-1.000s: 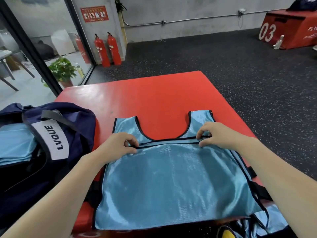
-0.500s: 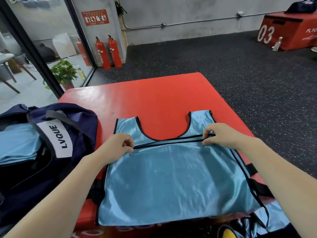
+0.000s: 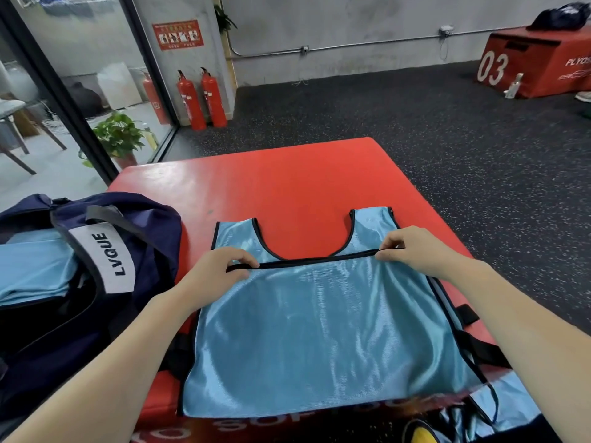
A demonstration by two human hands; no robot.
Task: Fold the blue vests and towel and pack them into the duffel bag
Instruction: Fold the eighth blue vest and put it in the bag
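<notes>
We work on a red padded tabletop point(image 3: 287, 180) set on dark speckled gym flooring point(image 3: 447, 129), with two red fire extinguishers point(image 3: 201, 97) by the grey wall and a red plyo box point(image 3: 537, 65) far right. The blue vest point(image 3: 319, 330) lies flat before us, the navy duffel bag point(image 3: 80, 282) just left, already holding blue fabric. Our left hand point(image 3: 217, 270) and right hand point(image 3: 412, 247) each pinch the black-trimmed folded edge with curled fingers. Compared with half a second ago, that edge now lies straighter, its two trim lines merged into one.
</notes>
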